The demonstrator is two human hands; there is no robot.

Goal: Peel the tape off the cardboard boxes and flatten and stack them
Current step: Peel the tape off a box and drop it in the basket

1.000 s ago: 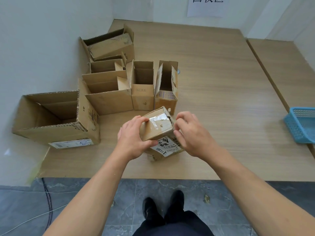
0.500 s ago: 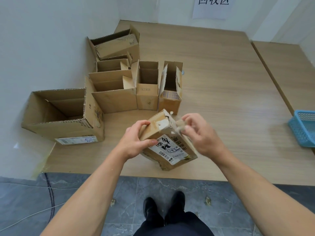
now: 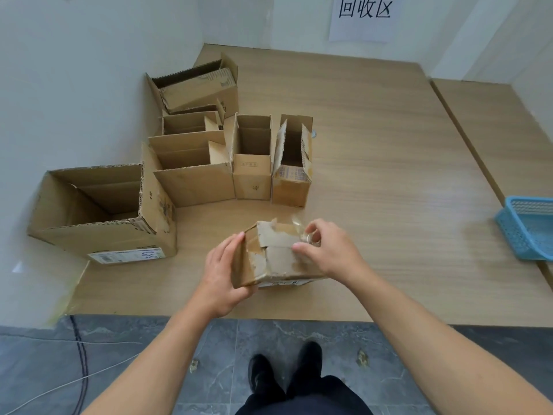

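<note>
Small box (image 3: 276, 260) held at near edge of wooden platform (image 3: 389, 181), left side gripped by left hand (image 3: 223, 272). Clear tape (image 3: 299, 223) pinched by right hand (image 3: 330, 250). Advised: tape to be drawn low along seam, box kept braced.

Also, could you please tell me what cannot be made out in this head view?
All in the head view:
1. The blue basket: cut off by the right edge.
2. The shipping label under the small box: only a sliver shows, the box hides the rest.
3. The large box label: print too small to read.
4. The clear tape: its end is hidden in the right hand.
</note>
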